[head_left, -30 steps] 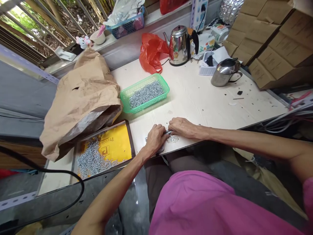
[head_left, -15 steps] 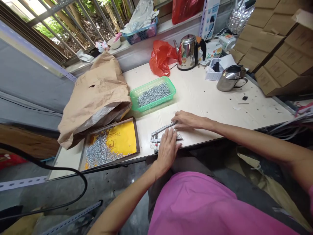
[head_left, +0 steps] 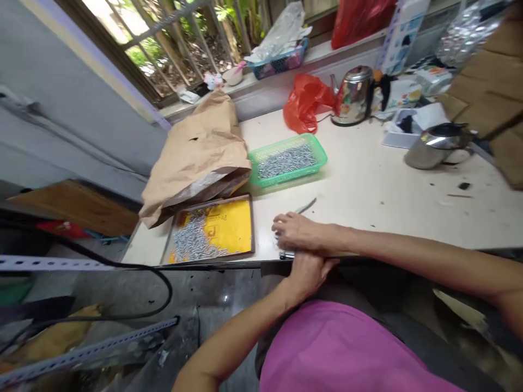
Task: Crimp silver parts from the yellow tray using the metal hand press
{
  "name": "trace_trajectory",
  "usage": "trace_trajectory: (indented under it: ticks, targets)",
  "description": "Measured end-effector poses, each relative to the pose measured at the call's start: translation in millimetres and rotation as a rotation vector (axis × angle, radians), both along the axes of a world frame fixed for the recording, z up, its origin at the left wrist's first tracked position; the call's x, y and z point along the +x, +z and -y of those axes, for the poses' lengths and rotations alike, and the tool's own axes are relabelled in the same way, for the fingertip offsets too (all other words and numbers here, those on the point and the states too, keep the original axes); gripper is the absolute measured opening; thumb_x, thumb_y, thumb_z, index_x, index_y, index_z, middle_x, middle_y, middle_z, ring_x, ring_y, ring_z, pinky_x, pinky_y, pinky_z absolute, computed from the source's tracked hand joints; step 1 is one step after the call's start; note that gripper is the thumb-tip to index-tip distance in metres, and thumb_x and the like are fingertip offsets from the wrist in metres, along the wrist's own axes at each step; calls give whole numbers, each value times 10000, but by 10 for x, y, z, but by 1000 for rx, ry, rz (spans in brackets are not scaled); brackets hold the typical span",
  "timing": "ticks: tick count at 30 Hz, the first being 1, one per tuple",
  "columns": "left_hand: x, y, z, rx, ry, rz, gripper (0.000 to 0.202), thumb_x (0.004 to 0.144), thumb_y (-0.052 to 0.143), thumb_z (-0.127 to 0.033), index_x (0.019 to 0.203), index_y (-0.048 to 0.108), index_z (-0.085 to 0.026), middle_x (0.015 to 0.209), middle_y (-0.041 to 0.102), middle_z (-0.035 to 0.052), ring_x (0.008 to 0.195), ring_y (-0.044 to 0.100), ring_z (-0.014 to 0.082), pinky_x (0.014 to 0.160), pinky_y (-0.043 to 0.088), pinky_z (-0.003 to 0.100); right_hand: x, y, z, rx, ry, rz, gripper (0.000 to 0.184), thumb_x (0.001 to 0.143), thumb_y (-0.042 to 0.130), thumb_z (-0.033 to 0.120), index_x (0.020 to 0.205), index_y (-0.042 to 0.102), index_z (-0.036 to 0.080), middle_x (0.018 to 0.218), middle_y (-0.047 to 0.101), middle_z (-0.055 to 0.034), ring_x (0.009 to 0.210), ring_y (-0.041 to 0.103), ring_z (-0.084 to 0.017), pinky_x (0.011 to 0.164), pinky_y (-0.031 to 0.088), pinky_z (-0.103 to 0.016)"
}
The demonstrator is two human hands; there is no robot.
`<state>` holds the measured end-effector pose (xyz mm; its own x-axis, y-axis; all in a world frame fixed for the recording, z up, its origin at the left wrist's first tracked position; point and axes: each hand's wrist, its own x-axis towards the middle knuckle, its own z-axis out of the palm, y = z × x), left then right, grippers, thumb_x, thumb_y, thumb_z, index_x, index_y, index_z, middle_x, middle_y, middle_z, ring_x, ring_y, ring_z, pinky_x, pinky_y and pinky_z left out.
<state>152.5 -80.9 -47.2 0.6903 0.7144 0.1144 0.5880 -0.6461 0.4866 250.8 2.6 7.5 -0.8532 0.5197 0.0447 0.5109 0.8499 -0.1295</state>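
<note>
Daylight comes through a window with grey metal bars (head_left: 165, 24), green foliage (head_left: 147, 53) showing behind them, beside a smooth pale grey wall (head_left: 65, 98). A white ledge (head_left: 321, 53) runs beneath it, above a long cream-topped table (head_left: 351, 201) with a dark front edge. Below spreads a dull grey floor (head_left: 212, 286), with a flat brown wooden board (head_left: 81, 209) and a pale perforated metal rail (head_left: 53, 264) at left.

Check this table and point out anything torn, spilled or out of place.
The brown paper bag has a small dark gap in its upper side, apparently a tear. Near the metal pitcher, a black scrap and a thin stick lie loose on the white tabletop, like stray litter.
</note>
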Motion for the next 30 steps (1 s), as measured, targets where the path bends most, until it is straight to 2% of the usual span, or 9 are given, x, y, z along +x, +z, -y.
trace_trajectory:
  ticks: [6, 10, 12, 15, 19, 22, 24, 27, 30]
  targets:
    - [-28, -146, 60, -38, 14, 37, 613, 895, 490, -533, 1385, 464, -164, 1286, 602, 149, 1246, 512, 359, 1044, 418, 511, -210, -196, 116, 69, 189, -38, 105, 837, 599, 144, 749, 640, 182, 861, 609, -79, 896, 483, -234, 769, 367, -386]
    - [-38, -139, 42, -21, -19, 11, 592, 900, 468, -551, 1326, 518, -144, 1244, 621, 154, 1230, 521, 356, 1026, 436, 503, -148, -83, 143, 9, 242, -300, 194, 951, 442, 159, 896, 624, 197, 878, 632, -49, 852, 525, -186, 793, 412, -354]
    - [-46, -79, 43, 16, -49, 35, 581, 898, 481, -547, 1323, 511, -151, 1275, 601, 152, 1250, 508, 336, 1034, 438, 483, -124, 117, 122, 37, 143, -516, 237, 981, 381, 183, 990, 617, 205, 915, 651, -51, 865, 556, -175, 799, 442, -333]
    - [-146, 80, 28, 120, -69, 83, 490, 929, 476, -454, 1332, 493, -176, 1393, 510, 142, 1343, 416, 293, 1083, 406, 453, -69, 503, -114, 154, -188, -721, 255, 991, 375, 267, 1098, 605, 234, 967, 671, -56, 905, 597, -192, 817, 476, -344]
    - [-639, 376, -151, 245, 176, 55, 286, 948, 446, -245, 1177, 613, -216, 1230, 611, 110, 1208, 519, 245, 1004, 466, 422, 157, 781, -778, 313, -549, -665, 312, 977, 390, 343, 1145, 616, 210, 1034, 670, -99, 986, 601, -270, 904, 456, -451]
    - [-1275, 610, -419, 257, 503, -115, 241, 931, 462, -188, 1027, 681, -207, 995, 659, 91, 974, 567, 228, 847, 511, 390, 385, 641, -1179, 270, -599, -502, 349, 945, 440, 325, 1217, 599, 175, 1127, 642, -150, 1054, 583, -323, 891, 463, -513]
    - [-1719, 733, -596, 241, 630, -246, 242, 925, 467, -187, 967, 704, -198, 926, 659, 84, 937, 551, 231, 836, 497, 387, 491, 451, -1250, 227, -603, -460, 400, 926, 474, 339, 1268, 573, 157, 1194, 608, -172, 1093, 570, -338, 877, 478, -519]
    - [-2220, 819, -772, 141, 665, -430, 211, 886, 526, -220, 881, 735, -189, 887, 663, 82, 939, 547, 244, 821, 481, 367, 539, 177, -1083, 178, -540, -452, 399, 925, 473, 355, 1260, 588, 170, 1250, 578, -159, 1131, 560, -318, 904, 485, -498]
    - [-2416, 807, -836, 17, 594, -577, 187, 837, 567, -230, 812, 750, -200, 846, 663, 80, 941, 555, 249, 787, 470, 336, 513, 0, -797, 120, -478, -437, 354, 935, 457, 360, 1169, 644, 170, 1227, 591, -146, 1090, 592, -291, 896, 504, -466]
